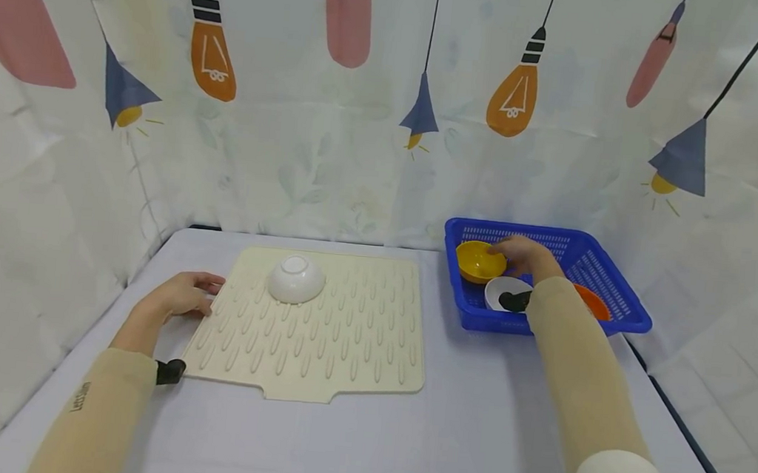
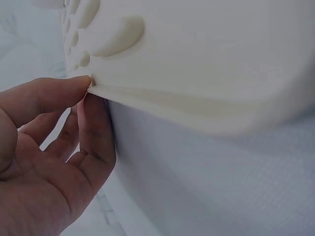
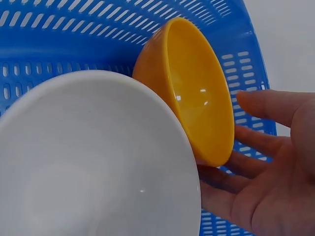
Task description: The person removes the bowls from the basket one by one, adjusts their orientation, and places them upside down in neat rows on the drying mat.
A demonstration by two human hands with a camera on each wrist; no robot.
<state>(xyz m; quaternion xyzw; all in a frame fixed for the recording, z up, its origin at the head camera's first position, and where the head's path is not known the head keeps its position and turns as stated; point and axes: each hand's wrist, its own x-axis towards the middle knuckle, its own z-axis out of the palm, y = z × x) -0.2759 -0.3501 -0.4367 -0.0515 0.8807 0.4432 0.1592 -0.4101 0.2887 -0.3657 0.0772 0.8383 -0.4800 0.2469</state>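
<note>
My left hand [image 1: 179, 296] pinches the left edge of a cream drying mat [image 1: 345, 323] between thumb and fingers, as the left wrist view shows. A white bowl [image 1: 297, 280] lies upside down on the mat's upper left part. Inside the blue basket [image 1: 616, 285], my right hand [image 3: 275, 162] is beside a yellow bowl [image 3: 202, 98]. Its thumb stands apart from the rim; the fingers reach around the bowl's lower side, with their tips partly hidden. Another white bowl [image 3: 93, 157] sits next to the yellow one. An orange bowl [image 1: 593, 303] is partly covered by my right forearm.
A white cloth covers the table [image 1: 363, 443]. Behind it and at both sides hangs a pale curtain [image 1: 259, 145] printed with lamps and bulbs. The basket stands at the back right, to the right of the mat.
</note>
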